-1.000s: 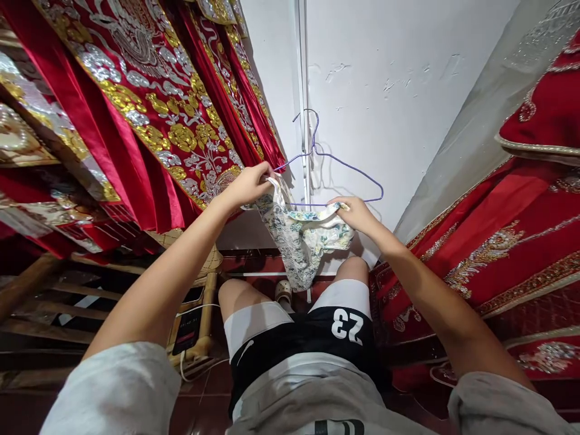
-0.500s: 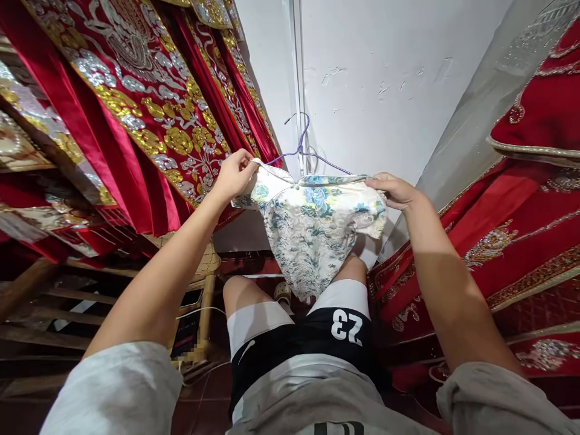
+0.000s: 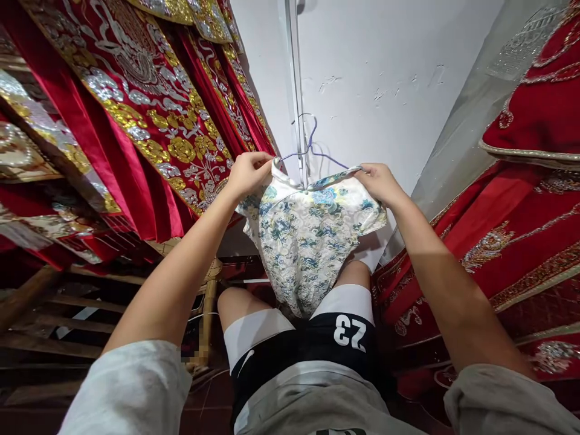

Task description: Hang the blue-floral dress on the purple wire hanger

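A white short-sleeved garment (image 3: pixel 308 241) with a blue and yellow floral print hangs in front of my knees, its lower end narrowing between my thighs. My left hand (image 3: pixel 252 174) pinches the collar edge on the left. On the other side, my right hand (image 3: pixel 378 180) grips the collar edge by the right shoulder, so the neckline is stretched between the two. A thin purple wire hanger (image 3: pixel 311 138) rises behind the neckline, its hook pointing up. The hanger's lower part is hidden inside or behind the cloth.
Red embroidered garments with gold and silver (image 3: pixel 176 121) hang at left. More red beaded garments (image 3: pixel 512 211) hang at right, partly beside clear plastic. A white wall (image 3: pixel 362 72) with a vertical metal strip stands ahead. A wooden slatted rack (image 3: pixel 81 314) is at lower left.
Both hands have moved closer together, inward from the sleeves to the collar. The garment now hangs slightly lower and its neckline is lifted. The hanger has shifted slightly right.
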Motion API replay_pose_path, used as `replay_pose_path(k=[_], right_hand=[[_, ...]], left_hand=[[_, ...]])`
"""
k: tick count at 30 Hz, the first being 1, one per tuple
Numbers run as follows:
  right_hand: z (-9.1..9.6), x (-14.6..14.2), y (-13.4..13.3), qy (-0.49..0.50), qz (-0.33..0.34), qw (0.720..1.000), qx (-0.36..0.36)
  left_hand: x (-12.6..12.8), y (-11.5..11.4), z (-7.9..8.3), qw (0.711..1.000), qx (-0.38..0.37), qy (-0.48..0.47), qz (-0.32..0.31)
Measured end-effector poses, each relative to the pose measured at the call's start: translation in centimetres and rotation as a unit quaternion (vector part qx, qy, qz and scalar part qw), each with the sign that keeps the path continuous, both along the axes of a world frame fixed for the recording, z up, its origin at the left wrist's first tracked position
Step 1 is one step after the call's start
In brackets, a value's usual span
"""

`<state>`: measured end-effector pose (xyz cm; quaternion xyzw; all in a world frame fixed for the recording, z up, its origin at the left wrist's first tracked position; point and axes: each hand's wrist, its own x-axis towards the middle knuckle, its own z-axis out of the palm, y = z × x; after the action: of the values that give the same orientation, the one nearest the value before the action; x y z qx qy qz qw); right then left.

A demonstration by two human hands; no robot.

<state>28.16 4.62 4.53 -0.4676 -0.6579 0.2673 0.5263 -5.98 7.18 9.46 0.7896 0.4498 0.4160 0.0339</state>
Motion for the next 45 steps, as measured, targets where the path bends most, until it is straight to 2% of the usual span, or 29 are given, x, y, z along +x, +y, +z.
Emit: replay_pose_path(k=[3, 5, 8, 11, 13, 14, 16, 18, 20, 23, 26, 28, 30, 33, 35, 38, 40, 42, 45], right_hand=[[0.0, 0.7, -0.7, 0.063, -0.038, 0.997, -0.008], [0.0, 1.3, -2.3, 0.074, -0.018, 0.996, -0.050], [0.1, 1.7, -5.8, 0.019, 0.121, 0.982, -0.142], [0.6, 0.8, -8.4, -0.099, 0.295, 0.935, -0.173], [0.9, -0.6, -8.9, -0.149, 0.357, 0.909, -0.154], [1.0, -1.5, -8.7, -0.148, 0.369, 0.908, -0.129], [1.0, -3.7, -7.8, -0.111, 0.356, 0.927, -0.043], [0.9, -6.2, -6.7, -0.079, 0.304, 0.947, 0.067], [0.7, -8.7, -5.8, -0.081, 0.247, 0.953, 0.155], [0.6, -11.5, -5.4, -0.095, 0.209, 0.946, 0.230], [0.8, -12.7, -5.2, -0.084, 0.214, 0.939, 0.256], [1.1, -13.0, -4.6, -0.071, 0.218, 0.940, 0.254], [1.6, -13.3, -3.3, -0.064, 0.227, 0.941, 0.243], [2.7, -14.4, -0.8, -0.077, 0.248, 0.939, 0.224], [3.7, -15.7, 0.9, -0.092, 0.256, 0.940, 0.208], [5.1, -18.0, 2.7, -0.105, 0.251, 0.944, 0.189], [5.9, -19.1, 3.4, -0.103, 0.239, 0.948, 0.182], [6.3, -20.0, 3.8, -0.093, 0.225, 0.954, 0.176], [6.3, -20.9, 3.9, -0.072, 0.207, 0.961, 0.171]], left_hand=[[2.0, 0.9, 1.3, 0.998, 0.043, 0.048, -0.017], [3.3, 1.0, 1.2, 0.995, 0.064, 0.071, -0.030], [4.5, -0.1, -0.5, 0.988, 0.081, 0.122, -0.051], [4.6, -1.8, -3.1, 0.975, 0.090, 0.187, -0.083], [4.5, -2.6, -4.6, 0.975, 0.093, 0.173, -0.102], [4.5, -3.0, -5.1, 0.979, 0.090, 0.141, -0.113], [4.7, -3.4, -5.5, 0.985, 0.060, 0.059, -0.149], [5.0, -3.6, -5.3, 0.980, 0.004, -0.004, -0.197], [5.2, -3.6, -4.9, 0.971, -0.055, -0.015, -0.230], [5.2, -3.6, -3.8, 0.969, -0.098, -0.008, -0.224], [4.7, -3.5, -2.4, 0.964, -0.129, -0.016, -0.234], [3.9, -3.5, -1.2, 0.952, -0.168, -0.016, -0.255], [2.6, -3.7, 0.3, 0.946, -0.204, -0.034, -0.251], [-0.1, -4.5, 2.8, 0.951, -0.219, -0.102, -0.193], [-1.9, -5.3, 4.5, 0.950, -0.241, -0.114, -0.162], [-3.9, -6.6, 6.5, 0.958, -0.268, -0.015, -0.102], [-4.4, -7.0, 7.3, 0.966, -0.241, 0.074, -0.050], [-4.5, -7.2, 7.7, 0.971, -0.206, 0.123, -0.016], [-4.5, -7.4, 8.0, 0.986, -0.138, 0.092, 0.034]])
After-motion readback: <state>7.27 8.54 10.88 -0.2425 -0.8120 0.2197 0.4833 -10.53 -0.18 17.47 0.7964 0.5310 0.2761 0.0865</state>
